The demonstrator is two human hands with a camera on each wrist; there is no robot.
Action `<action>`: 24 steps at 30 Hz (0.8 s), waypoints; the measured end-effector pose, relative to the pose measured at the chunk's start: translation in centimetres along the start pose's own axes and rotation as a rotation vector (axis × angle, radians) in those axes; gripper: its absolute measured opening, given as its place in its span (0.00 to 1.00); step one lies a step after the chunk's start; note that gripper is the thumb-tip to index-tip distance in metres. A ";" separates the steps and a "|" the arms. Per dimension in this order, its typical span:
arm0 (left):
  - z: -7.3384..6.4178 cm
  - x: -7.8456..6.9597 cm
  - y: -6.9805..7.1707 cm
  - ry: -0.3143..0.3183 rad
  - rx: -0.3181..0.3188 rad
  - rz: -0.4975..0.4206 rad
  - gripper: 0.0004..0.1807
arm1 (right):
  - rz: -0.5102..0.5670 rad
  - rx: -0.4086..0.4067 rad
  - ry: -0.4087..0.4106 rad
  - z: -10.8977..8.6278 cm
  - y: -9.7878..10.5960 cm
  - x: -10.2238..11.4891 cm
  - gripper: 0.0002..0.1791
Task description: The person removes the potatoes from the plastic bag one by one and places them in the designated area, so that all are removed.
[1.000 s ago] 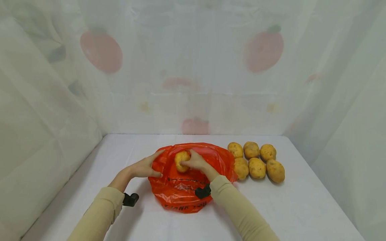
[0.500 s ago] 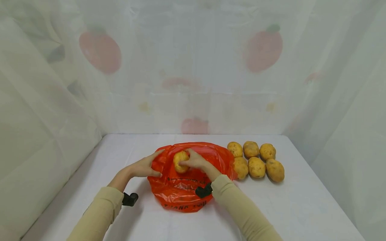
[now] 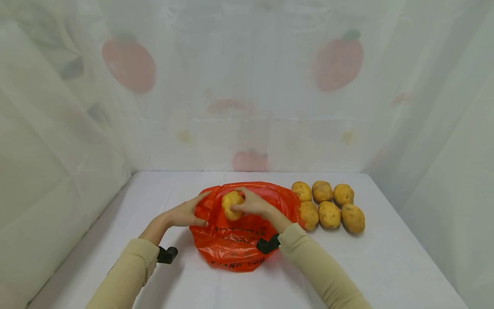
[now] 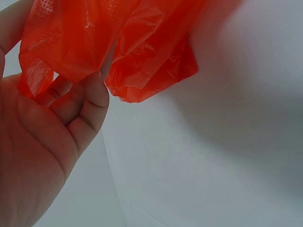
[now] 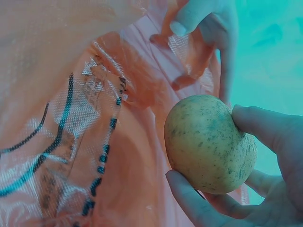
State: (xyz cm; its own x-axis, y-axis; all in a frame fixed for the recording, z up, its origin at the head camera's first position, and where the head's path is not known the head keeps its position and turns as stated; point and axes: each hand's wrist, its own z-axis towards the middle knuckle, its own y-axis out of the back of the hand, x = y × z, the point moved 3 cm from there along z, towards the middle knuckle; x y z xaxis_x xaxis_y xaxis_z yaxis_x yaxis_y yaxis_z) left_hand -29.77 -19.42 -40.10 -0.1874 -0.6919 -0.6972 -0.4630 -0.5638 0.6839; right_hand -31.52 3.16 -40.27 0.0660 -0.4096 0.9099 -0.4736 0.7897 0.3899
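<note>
A red plastic bag (image 3: 235,253) with dark lettering lies at the middle of the table, its mouth spread wide. My left hand (image 3: 184,214) holds the bag's left edge; in the left wrist view its fingers (image 4: 87,101) curl against the thin red film. Over the bag's mouth, my right hand (image 3: 252,204) grips a yellow-brown potato (image 3: 231,205). The right wrist view shows this speckled potato (image 5: 206,142) between thumb and fingers, with the bag's wall behind it. Part of the far fingers is hidden behind the potato.
Several potatoes (image 3: 329,214) stand in two rows right of the bag, the nearest ones meeting its right edge in the head view. A white cloth covers the table (image 3: 386,266). Pale curtains (image 3: 247,86) with faint fruit prints enclose the back and sides.
My right wrist has swung slightly to the right, while the potato stays over the bag with only a small shift. The left hand and the other potatoes keep their places.
</note>
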 end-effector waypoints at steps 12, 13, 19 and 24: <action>0.0 0.1 0.0 0.005 0.009 0.002 0.50 | -0.062 -0.020 0.063 -1.8 1.7 1.5 0.39; 0.0 0.1 0.0 0.003 0.011 0.003 0.50 | -0.062 -0.024 0.068 -2.0 1.8 1.6 0.39; 0.0 0.1 0.0 0.013 0.010 -0.001 0.50 | -0.074 -0.046 0.091 -2.8 2.9 2.3 0.40; 0.1 0.1 -0.1 0.016 0.002 -0.007 0.50 | -0.067 -0.069 0.113 -3.5 4.0 2.5 0.38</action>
State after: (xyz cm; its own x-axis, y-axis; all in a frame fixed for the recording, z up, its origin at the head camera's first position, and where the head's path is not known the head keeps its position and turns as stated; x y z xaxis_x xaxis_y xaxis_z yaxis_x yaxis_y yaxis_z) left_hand -29.81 -19.39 -40.22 -0.1699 -0.6953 -0.6983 -0.4663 -0.5675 0.6786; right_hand -30.19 6.86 -35.94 0.1959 -0.4113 0.8902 -0.4040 0.7933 0.4555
